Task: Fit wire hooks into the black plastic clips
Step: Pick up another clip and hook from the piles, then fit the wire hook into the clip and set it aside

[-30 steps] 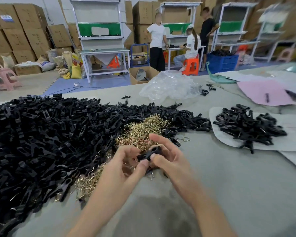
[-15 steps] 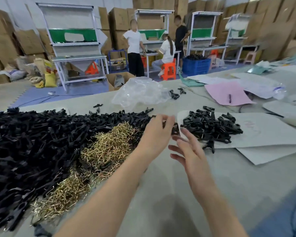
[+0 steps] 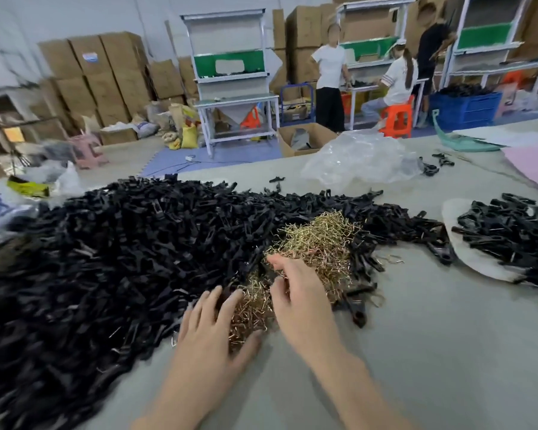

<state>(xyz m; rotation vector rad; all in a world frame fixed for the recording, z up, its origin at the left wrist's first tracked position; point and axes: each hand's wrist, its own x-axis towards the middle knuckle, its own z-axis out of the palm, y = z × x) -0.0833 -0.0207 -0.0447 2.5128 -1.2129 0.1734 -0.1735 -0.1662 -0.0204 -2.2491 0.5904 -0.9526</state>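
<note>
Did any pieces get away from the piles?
Yes. One wire hook lies alone on the table, right of the gold hook pile, and a few black clips sit apart beside the clear plastic bag.

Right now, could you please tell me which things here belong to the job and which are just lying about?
Job: black clip heap, wire hooks, smaller clip pile, left hand, right hand.
Lying about: clear plastic bag, pink sheet, cardboard box.

Bare table [image 3: 432, 352] beside clip heap [image 3: 106, 259]

Brass-coloured wire hooks [image 3: 320, 243] are lying heaped against a sprawling pile of black plastic clips [image 3: 121, 243]; smaller clip batch [image 3: 507, 231] is lying apart, rightward.
</note>
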